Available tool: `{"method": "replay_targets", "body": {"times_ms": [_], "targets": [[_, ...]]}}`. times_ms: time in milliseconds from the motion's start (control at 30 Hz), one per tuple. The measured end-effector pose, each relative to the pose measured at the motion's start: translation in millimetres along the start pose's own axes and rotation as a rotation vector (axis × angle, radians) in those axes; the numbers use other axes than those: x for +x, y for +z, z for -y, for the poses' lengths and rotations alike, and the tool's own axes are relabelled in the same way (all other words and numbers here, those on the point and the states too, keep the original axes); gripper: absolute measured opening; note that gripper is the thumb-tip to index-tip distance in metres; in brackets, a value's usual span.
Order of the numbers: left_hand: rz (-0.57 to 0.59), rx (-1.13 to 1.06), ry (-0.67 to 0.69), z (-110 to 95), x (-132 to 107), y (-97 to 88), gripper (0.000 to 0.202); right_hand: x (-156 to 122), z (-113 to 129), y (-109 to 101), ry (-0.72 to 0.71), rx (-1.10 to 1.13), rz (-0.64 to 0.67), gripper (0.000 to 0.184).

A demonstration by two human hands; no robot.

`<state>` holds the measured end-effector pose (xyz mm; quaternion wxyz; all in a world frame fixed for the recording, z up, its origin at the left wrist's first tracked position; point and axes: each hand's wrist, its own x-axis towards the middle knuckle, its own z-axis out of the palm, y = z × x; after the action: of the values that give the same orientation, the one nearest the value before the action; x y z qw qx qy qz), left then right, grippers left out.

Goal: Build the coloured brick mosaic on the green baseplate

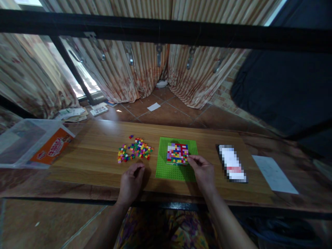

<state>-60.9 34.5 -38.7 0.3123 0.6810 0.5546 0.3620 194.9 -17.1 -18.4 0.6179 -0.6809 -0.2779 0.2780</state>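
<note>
A green studded baseplate point(161, 169) lies on the wooden board, bearing a block of many-coloured toy bricks point(177, 153) in its middle. My right hand point(203, 171) is at the right side of that block, thumb and forefinger pinched together at its edge; whatever is between them is too small to make out. My left hand point(131, 181) rests left of the baseplate with its fingers curled in, and their tips are partly hidden. Just beyond it lies a scattered pile of loose coloured bricks point(140, 148).
A phone point(232, 163) with a blurred screen lies to the right, and a white paper sheet point(275, 174) beyond it. At the left stands a clear plastic box point(23, 141) with an orange label. A dark metal bar point(166, 33) crosses above the wooden board point(85, 155).
</note>
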Motion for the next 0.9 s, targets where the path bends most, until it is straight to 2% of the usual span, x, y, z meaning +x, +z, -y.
{"method": "replay_targets", "body": {"times_ms": [167, 467, 567, 667, 800, 900], "targets": [[0.001, -0.024, -0.008, -0.1, -1.0, 0.2, 0.021, 3.0, -0.4, 2.9, 0.049, 0.057, -0.007, 0.027], [0.016, -0.051, -0.029, -4.4, -0.1, -0.9, 0.020, 6.6, 0.4, 1.5, 0.033, -0.016, 0.038, 0.029], [-0.002, -0.057, -0.067, -3.7, 1.1, -0.6, 0.019, 7.6, 1.1, 1.9, 0.012, -0.030, 0.055, 0.031], [-0.014, -0.126, -0.159, -6.1, 1.8, -0.6, 0.019, 3.9, 1.4, -1.0, -0.006, -0.030, 0.041, 0.032], [0.027, -0.351, -0.269, -26.1, -7.4, 1.5, 0.019, -17.5, 5.5, -8.6, -0.087, -0.065, -0.004, 0.028], [0.161, -0.581, -0.373, -51.1, -23.6, 9.0, 0.022, -45.5, 15.3, -9.9, -0.135, -0.112, 0.138, 0.022]]}}
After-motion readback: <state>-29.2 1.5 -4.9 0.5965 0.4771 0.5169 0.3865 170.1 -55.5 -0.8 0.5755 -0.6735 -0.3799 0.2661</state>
